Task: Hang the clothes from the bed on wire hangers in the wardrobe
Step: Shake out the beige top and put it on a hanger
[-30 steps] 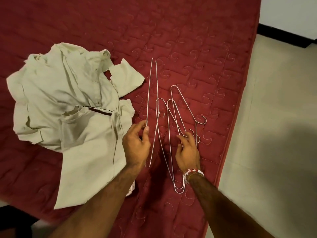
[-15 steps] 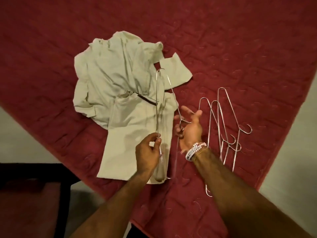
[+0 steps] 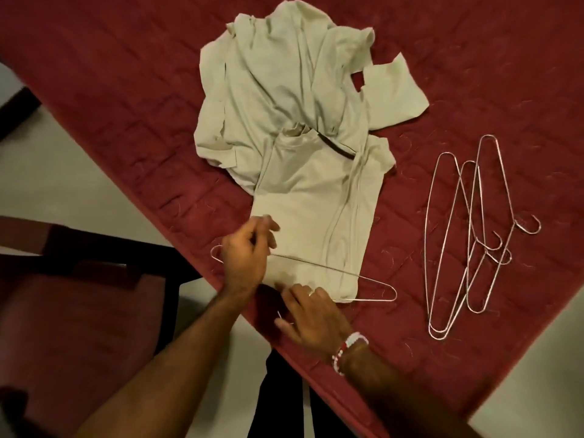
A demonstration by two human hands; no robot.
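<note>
Laying one wire hanger [image 3: 316, 265] across the hem of the pale clothes [image 3: 300, 121] on the bed [image 3: 126, 90]; moments ago it stood upright. Left hand [image 3: 246, 257] clenches its neck; right hand [image 3: 313, 314] at hem, grasp unclear. Threading likely begins.

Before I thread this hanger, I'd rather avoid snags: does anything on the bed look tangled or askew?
Yes. The spare hangers at the right lie crossed, hooks overlapping, so lifting one may drag others. The clothes are a crumpled heap. The held hanger looks unbent.
</note>
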